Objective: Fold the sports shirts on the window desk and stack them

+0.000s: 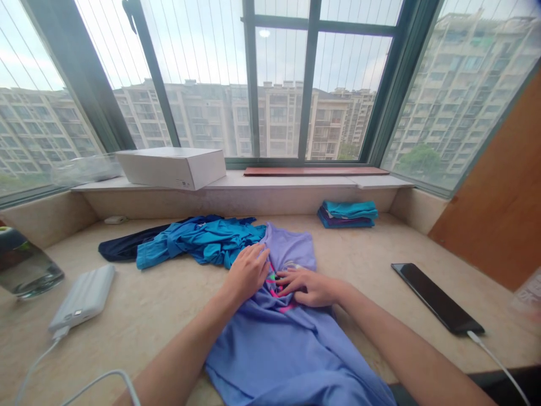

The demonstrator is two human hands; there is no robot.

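A lavender-blue T-shirt [270,349] with a bright pink and green print lies rumpled on the counter, its lower part reaching the near edge. My left hand [248,269] rests on the shirt's left side near the print, fingers extended and close together. Across the print lies my right hand [310,287], fingers stretched out over the cloth and thumb apart. Directly behind my left hand is a crumpled pile of blue clothes [211,239], with a dark navy garment [122,243] at its left. A small stack of folded clothes [349,214] sits at the back right.
On the left are a white power bank [84,296] with a cable and a glass water container [27,270]. A phone [437,296] charges on the right. A white box [173,168] and a reddish board [313,171] lie on the windowsill.
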